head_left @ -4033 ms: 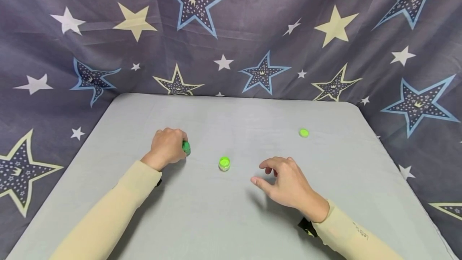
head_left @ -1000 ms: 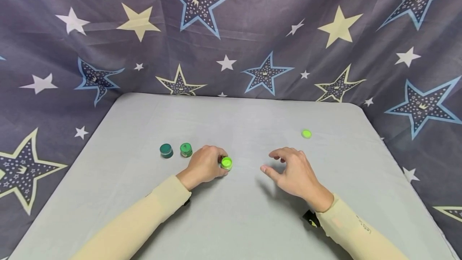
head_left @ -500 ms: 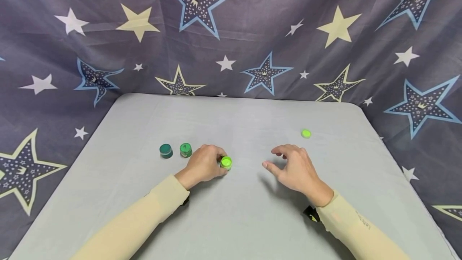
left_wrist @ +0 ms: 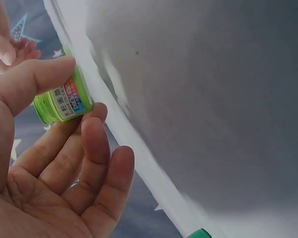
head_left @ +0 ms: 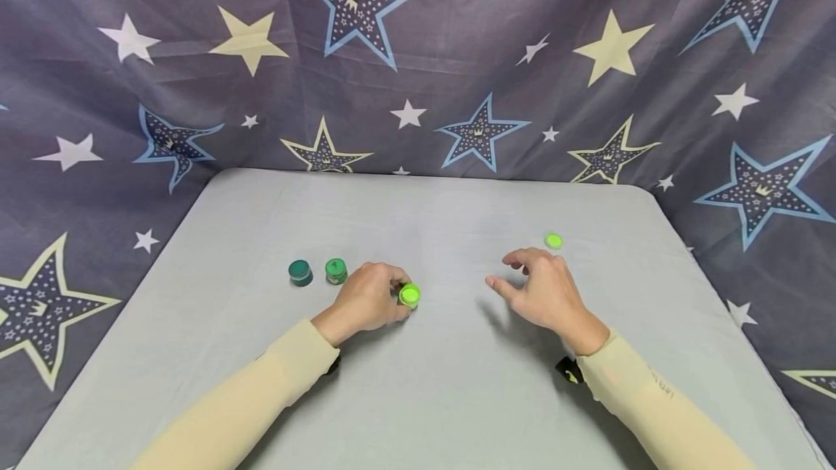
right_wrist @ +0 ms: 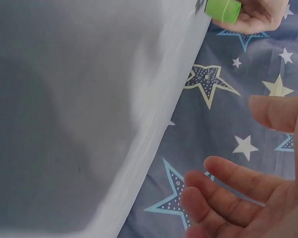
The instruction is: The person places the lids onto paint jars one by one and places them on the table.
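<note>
My left hand (head_left: 370, 297) pinches a small lime-green paint jar (head_left: 409, 296) between thumb and fingers, near the middle of the table. In the left wrist view the jar's printed gouache label (left_wrist: 68, 100) shows, with the thumb across one side. My right hand (head_left: 547, 289) holds nothing; its thumb and fingers are spread apart, loosely bent, above the table. Just beyond it lies a flat lime-green lid (head_left: 554, 241). The right wrist view shows the right hand's fingers (right_wrist: 228, 193) apart, and the lime jar (right_wrist: 223, 10) in the other hand at the top.
Left of my left hand stand a green jar (head_left: 336, 271) and a dark teal jar (head_left: 300, 273), side by side. A pale grey cloth covers the table (head_left: 424, 397). Behind and beside it hangs a star-patterned curtain (head_left: 418, 56).
My left hand has gone from the green jar to the lime jar and grips it, leaving both darker jars in sight. My right hand has moved right and away from me, closer to the lid.
</note>
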Demonstrator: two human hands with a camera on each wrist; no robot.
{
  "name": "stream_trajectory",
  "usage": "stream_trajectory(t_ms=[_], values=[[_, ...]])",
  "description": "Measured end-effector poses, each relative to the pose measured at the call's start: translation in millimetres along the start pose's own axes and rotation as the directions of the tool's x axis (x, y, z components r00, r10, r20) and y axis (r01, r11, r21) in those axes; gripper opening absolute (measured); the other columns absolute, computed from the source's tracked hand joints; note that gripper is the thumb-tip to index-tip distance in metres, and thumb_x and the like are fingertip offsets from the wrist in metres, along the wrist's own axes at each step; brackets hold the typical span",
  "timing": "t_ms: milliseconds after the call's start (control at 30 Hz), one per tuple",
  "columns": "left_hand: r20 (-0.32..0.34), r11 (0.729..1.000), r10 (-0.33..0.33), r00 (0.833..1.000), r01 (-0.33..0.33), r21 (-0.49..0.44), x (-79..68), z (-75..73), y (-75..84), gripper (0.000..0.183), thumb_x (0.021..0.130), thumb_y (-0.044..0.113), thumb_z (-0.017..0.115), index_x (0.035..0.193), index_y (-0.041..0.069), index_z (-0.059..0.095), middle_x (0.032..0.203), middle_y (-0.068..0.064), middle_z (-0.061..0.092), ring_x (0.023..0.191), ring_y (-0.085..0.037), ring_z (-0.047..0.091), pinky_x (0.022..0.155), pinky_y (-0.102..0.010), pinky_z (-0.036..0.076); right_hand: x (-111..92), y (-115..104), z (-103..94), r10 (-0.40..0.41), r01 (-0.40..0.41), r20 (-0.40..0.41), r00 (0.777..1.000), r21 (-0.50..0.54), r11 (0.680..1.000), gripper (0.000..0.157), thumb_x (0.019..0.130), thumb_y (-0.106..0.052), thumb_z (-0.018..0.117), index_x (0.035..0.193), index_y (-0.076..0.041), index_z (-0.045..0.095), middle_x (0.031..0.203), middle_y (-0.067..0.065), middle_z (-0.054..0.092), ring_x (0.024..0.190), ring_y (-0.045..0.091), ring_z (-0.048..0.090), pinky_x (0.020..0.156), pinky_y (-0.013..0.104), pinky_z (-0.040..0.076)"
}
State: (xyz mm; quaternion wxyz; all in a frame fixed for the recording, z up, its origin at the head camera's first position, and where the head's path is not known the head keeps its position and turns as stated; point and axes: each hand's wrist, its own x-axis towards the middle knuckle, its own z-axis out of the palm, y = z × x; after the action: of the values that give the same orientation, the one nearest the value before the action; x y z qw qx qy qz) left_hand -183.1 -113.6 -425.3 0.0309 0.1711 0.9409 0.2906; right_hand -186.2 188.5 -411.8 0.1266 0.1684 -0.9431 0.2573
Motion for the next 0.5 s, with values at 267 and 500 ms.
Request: stream_trajectory(t_ms=[267, 500], values=[[0.002, 1.0, 0.001, 1.0, -0.001, -0.014, -6.8, -1.8, 1.0, 0.027, 0.071, 0.015, 0.093, 0.095, 0.02, 0.08, 0.086, 0.01, 0.07, 0.088, -0.018, 0.064, 0.08, -0.036, 0.05, 9.3, 13.5, -3.4, 0.052, -0.051, 0.006, 0.999, -0.033, 0.998, 0.044, 0.085, -0.04, 0.081, 0.107, -0.003, 0.077, 0.103, 0.013, 0.076, 0.088, 0.031, 0.067, 0.074, 0.047, 0.051], [-0.007, 0.999, 0.01, 1.0, -0.01, -0.043, -12.7, -3.3, -1.1, 0.027, 0.071, 0.014, 0.093, 0.093, 0.021, 0.08, 0.084, 0.012, 0.069, 0.086, -0.018, 0.064, 0.077, -0.035, 0.05, 16.6, 24.2, -6.5, 0.089, -0.089, -0.006, 0.996, -0.068, 0.994, 0.045, 0.085, -0.042, 0.08, 0.108, -0.003, 0.076, 0.099, 0.015, 0.073, 0.089, 0.032, 0.067, 0.078, 0.049, 0.05]])
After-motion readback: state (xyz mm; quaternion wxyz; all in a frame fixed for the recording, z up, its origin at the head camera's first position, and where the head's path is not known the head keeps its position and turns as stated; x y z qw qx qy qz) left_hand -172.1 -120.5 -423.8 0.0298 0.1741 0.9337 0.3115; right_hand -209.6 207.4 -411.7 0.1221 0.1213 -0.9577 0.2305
